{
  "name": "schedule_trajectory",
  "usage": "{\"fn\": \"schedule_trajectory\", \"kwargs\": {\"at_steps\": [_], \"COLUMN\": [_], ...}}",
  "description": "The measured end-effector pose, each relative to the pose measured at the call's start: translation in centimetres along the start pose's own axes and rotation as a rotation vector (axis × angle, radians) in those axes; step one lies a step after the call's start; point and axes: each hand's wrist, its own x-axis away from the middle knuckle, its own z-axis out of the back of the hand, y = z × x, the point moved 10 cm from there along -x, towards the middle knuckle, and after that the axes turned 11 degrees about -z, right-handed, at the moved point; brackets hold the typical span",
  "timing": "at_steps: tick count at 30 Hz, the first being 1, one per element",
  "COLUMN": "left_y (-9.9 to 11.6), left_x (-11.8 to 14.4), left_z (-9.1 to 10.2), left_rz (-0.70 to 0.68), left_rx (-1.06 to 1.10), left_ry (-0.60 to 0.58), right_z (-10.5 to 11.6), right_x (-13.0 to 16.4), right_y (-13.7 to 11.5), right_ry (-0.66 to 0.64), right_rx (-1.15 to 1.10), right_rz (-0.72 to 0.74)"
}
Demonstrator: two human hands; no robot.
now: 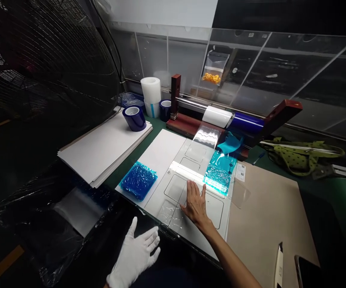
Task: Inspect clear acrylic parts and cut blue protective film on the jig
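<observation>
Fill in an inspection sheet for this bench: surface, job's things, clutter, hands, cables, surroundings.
Surface: green bench under a brown board.
Job's things: grey panel with a clear strip, blue film piece, film roller stand.
Clutter: blue tape roll, white sheet stack, crumpled blue film, green bag, knife.
Hands: right hand flat on the panel; gloved left hand open, holding nothing.
Cables: black cable behind the fan.
Surroundings: fan, clear screen.

left hand [135, 256] in white knit glove; right hand [195, 204] bare, forearm unsleeved.
</observation>
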Motion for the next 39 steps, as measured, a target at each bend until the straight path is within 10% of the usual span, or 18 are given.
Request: {"fn": "schedule_trajectory", "kwargs": {"at_steps": [8, 13, 21, 29, 34, 39], "left_y": [1.4, 2.9, 2.9, 3.0, 2.7, -2.8], "left_x": [-1.4, -1.8, -1.2, -1.3, 0.4, 1.8], "left_z": [1.2, 1.4, -1.1, -4.6, -10.6, -18.9], "left_rz": [-0.040, -0.115, 0.002, -0.027, -0.258, -0.453], "left_rx": [-0.015, -0.030, 0.003, -0.238, -0.732, -1.186], "left_ry": [-0.055, -0.050, -0.027, -0.186, -0.490, -0.639], "right_z": [-2.3, 0.2, 4.2, 3.9, 11.0, 15.5], "right_x": [-0.5, -0.2, 0.0, -3.0, 3.8, 11.4], "right_y": [0.2, 1.4, 19.9, 24.2, 23.1, 18.5], "right_ry": [-0.040, 0.031, 0.192, 0.270, 0.452, 0.497], "right_rx": [0.022, 0.005, -0.282, -0.411, -0.589, -1.139], "right_rz": [0.024, -0.027, -0.849, -0.944, -0.922, -0.972]}}
